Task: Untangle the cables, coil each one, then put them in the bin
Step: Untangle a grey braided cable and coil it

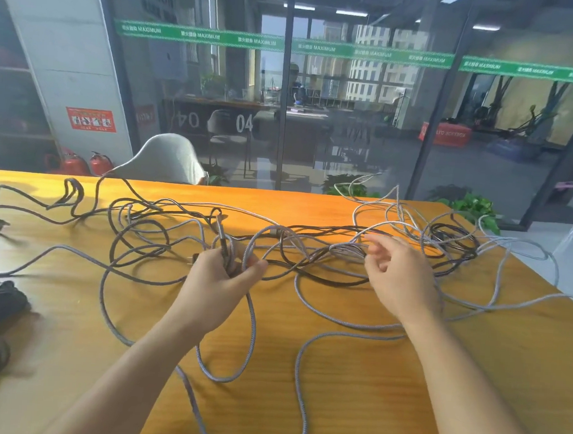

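Across the upper part of the frame, a green strip (322, 48) on the glass wall (369, 97) repeats "MAXIMUM" beside small unreadable characters. Lower on the glass, a white "04" (244, 123) stands centre-left, mirrored further left. The red sign (91, 119) at left is illegible.

Tangled cables (296, 247) sprawl across the table (401, 408); a chair (168, 159) stands behind its far edge

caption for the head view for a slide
Left hand grips a bunch of tangled braided cables on an orange table; right hand reaches in, open.
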Action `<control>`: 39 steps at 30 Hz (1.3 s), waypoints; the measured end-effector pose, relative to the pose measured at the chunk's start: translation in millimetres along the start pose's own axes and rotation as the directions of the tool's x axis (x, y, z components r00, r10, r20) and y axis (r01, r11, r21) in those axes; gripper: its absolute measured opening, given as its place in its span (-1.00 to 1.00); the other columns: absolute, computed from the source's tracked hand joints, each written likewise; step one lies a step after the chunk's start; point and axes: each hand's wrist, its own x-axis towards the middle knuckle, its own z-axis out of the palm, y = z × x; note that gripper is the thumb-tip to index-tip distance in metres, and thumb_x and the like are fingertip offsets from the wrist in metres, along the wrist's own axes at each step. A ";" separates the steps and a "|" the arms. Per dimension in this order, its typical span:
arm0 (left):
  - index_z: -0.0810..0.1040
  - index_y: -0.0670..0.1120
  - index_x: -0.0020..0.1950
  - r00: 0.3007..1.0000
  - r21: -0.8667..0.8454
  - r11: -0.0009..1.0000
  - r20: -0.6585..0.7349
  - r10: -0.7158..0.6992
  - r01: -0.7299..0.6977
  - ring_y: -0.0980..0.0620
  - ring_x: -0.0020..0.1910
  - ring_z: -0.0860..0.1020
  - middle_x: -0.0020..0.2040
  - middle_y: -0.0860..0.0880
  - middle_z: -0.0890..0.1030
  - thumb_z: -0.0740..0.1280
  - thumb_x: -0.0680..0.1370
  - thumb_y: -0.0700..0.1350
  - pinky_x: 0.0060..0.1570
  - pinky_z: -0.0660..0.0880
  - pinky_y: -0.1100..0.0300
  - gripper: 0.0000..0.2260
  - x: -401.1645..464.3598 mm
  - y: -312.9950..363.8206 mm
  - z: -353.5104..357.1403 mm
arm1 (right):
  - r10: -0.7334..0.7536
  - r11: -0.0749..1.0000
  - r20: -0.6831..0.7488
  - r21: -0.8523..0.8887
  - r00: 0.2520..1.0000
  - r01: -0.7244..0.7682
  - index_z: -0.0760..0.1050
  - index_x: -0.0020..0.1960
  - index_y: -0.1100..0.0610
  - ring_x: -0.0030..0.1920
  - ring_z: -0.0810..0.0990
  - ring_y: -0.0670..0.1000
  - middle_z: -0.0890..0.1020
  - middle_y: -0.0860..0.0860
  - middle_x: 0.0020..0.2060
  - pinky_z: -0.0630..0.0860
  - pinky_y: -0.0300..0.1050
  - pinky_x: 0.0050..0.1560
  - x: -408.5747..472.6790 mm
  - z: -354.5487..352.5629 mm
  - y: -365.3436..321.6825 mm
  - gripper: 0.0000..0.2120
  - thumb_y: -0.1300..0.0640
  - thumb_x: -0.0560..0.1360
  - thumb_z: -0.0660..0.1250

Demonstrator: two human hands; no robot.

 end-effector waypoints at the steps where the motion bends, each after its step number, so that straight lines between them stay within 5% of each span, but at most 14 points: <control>1: 0.58 -0.14 -0.11 1.000 -0.011 1.000 0.025 0.002 -0.002 0.00 -0.42 0.25 -0.42 0.00 0.30 0.44 0.62 0.01 -0.41 0.28 0.17 -0.76 -0.8 0.5 0.2 | -0.085 0.989 -0.027 0.123 0.996 0.088 0.62 0.36 0.04 -0.01 0.63 -0.15 0.66 -0.09 0.09 0.52 -0.40 -0.04 -2.7 -2.1 -12.5 -0.65 0.22 0.60 0.36; 3: 0.56 -0.17 -0.13 0.996 -0.027 0.999 0.088 0.022 -0.020 -0.01 -0.40 0.24 -0.39 -0.02 0.28 0.45 0.61 0.02 -0.36 0.27 0.10 -0.72 -2.9 2.0 0.9 | -0.251 0.912 0.010 0.337 0.968 0.233 0.52 0.46 0.02 0.25 0.57 -0.15 0.57 -0.15 0.27 0.51 -0.31 0.23 -12.5 -4.5 -43.3 -0.63 0.15 0.66 0.34; 5: 0.53 -0.15 -0.18 0.978 -0.042 0.997 0.195 0.068 -0.061 -0.04 -0.38 0.23 -0.38 -0.03 0.27 0.46 0.60 0.03 -0.34 0.23 0.08 -0.70 -5.8 5.3 1.9 | -0.395 0.854 0.135 0.419 0.908 0.309 0.37 0.58 -0.04 0.51 0.37 -0.16 0.40 -0.23 0.49 0.31 -0.25 0.48 -26.6 -1.5 -71.2 -0.54 0.01 0.69 0.29; 7: 0.48 -0.06 -0.25 0.950 -0.067 0.994 0.297 0.100 -0.084 -0.04 -0.38 0.21 -0.38 -0.02 0.27 0.47 0.60 0.03 -0.35 0.20 0.08 -0.69 -7.2 7.5 3.2 | -0.492 0.818 0.204 0.442 0.846 0.369 0.30 0.62 -0.05 0.58 0.25 -0.15 0.32 -0.24 0.56 0.19 -0.24 0.55 -38.1 5.5 -86.1 -0.51 -0.06 0.71 0.22; 9: 0.50 0.08 -0.31 0.934 -0.109 0.991 0.339 0.115 -0.083 0.00 -0.39 0.20 -0.39 0.05 0.26 0.49 0.59 0.00 -0.37 0.18 0.14 -0.70 -8.1 9.7 3.1 | -0.533 0.788 0.198 0.469 0.823 0.398 0.47 0.49 -0.03 0.47 0.43 -0.10 0.49 -0.20 0.41 0.35 -0.15 0.44 -43.6 9.8 -91.2 -0.61 -0.09 0.72 0.16; 11: 0.51 0.09 -0.30 0.933 -0.156 0.986 0.340 0.116 -0.066 0.01 -0.38 0.18 -0.38 0.04 0.23 0.52 0.57 -0.01 -0.36 0.15 0.16 -0.71 -7.9 10.7 0.2 | -0.515 0.768 0.169 0.527 0.840 0.364 0.66 0.11 0.00 0.12 0.61 -0.04 0.63 -0.13 0.04 0.49 -0.11 0.12 -45.1 11.6 -90.4 -0.63 -0.14 0.72 0.13; 13: 0.52 -0.08 -0.22 0.945 -0.222 0.975 0.315 0.086 -0.014 0.01 -0.38 0.17 -0.37 0.00 0.22 0.45 0.57 0.11 -0.37 0.15 0.19 -0.68 -6.7 11.6 -4.3 | -0.421 0.782 0.177 0.569 0.890 0.257 0.59 -0.21 -0.06 -0.22 0.56 -0.05 0.57 -0.06 -0.29 0.45 -0.05 -0.15 -40.5 9.0 -84.8 -0.56 -0.24 0.69 0.15; 16: 0.54 -0.20 -0.07 0.931 -0.407 0.899 0.366 -0.001 0.161 0.00 -0.40 0.08 -0.38 -0.02 0.16 0.10 0.61 0.34 -0.40 0.08 0.17 -0.40 -3.3 12.8 -8.9 | -0.320 0.890 0.384 0.436 0.866 0.135 0.58 -0.30 -0.06 -0.44 0.40 -0.12 0.52 -0.05 -0.46 0.36 -0.11 -0.33 -33.0 2.0 -73.8 -0.62 -0.19 0.64 0.33; 18: 0.57 -0.16 -0.09 0.908 -0.474 0.848 0.419 -0.021 0.239 0.01 -0.42 0.06 -0.40 -0.03 0.14 -0.05 0.66 0.30 -0.40 0.03 0.14 -0.37 -2.2 15.0 -9.4 | -0.290 0.923 0.539 0.377 0.791 0.082 0.66 -0.14 -0.07 -0.44 0.44 -0.16 0.60 -0.19 -0.39 0.36 -0.26 -0.35 -34.2 2.9 -73.9 -0.79 -0.13 0.60 0.40; 21: 0.57 -0.15 -0.10 0.880 -0.416 0.872 0.474 -0.034 0.258 0.01 -0.41 0.08 -0.38 -0.05 0.15 -0.13 0.73 0.13 -0.40 0.05 0.15 -0.41 -3.9 15.5 -5.7 | -0.295 0.832 0.540 0.551 0.788 -0.066 0.67 0.06 -0.06 -0.28 0.61 -0.06 0.70 -0.09 -0.12 0.58 -0.10 -0.22 -40.5 9.4 -81.3 -0.79 -0.11 0.67 0.30; 25: 0.59 -0.08 -0.10 0.831 -0.327 0.911 0.555 -0.031 0.252 -0.02 -0.36 0.09 -0.35 -0.04 0.20 -0.02 0.72 0.19 -0.36 0.08 0.15 -0.48 -5.0 16.8 -4.7 | -0.318 0.778 0.487 0.624 0.814 -0.069 0.64 -0.01 0.00 -0.11 0.64 -0.07 0.66 -0.17 -0.18 0.61 -0.09 -0.19 -45.9 14.1 -85.9 -0.68 -0.10 0.69 0.17; 32: 0.44 -0.12 -0.08 0.747 -0.245 0.946 0.665 0.005 0.212 0.00 -0.35 0.15 -0.33 -0.03 0.21 0.01 0.75 0.17 -0.33 0.17 0.20 -0.55 -7.0 17.0 -5.5 | -0.301 0.752 0.434 0.656 0.849 -0.069 0.64 0.14 -0.06 -0.12 0.67 0.07 0.71 0.00 -0.23 0.61 -0.01 -0.21 -49.2 18.4 -88.3 -0.72 -0.11 0.70 0.18; 36: 0.36 -0.04 -0.16 0.820 -0.307 0.925 0.572 -0.010 0.226 0.03 -0.38 0.12 -0.34 0.00 0.18 0.06 0.71 0.24 -0.39 0.15 0.24 -0.57 -5.5 14.7 -5.2 | -0.281 0.798 0.446 0.601 0.850 -0.052 0.61 0.12 -0.10 -0.34 0.58 -0.01 0.67 -0.04 -0.22 0.53 -0.01 -0.24 -47.5 18.2 -89.2 -0.80 -0.14 0.68 0.24; 39: 0.31 -0.01 -0.19 0.891 -0.413 0.874 0.450 -0.050 0.257 0.07 -0.40 0.11 -0.35 0.05 0.18 0.09 0.67 0.24 -0.43 0.11 0.26 -0.61 -2.4 13.7 -6.2 | -0.318 0.905 0.551 0.419 0.771 0.075 0.60 0.07 -0.15 -0.35 0.48 -0.14 0.67 -0.15 -0.15 0.45 -0.18 -0.24 -43.0 10.2 -85.6 -0.89 -0.15 0.61 0.39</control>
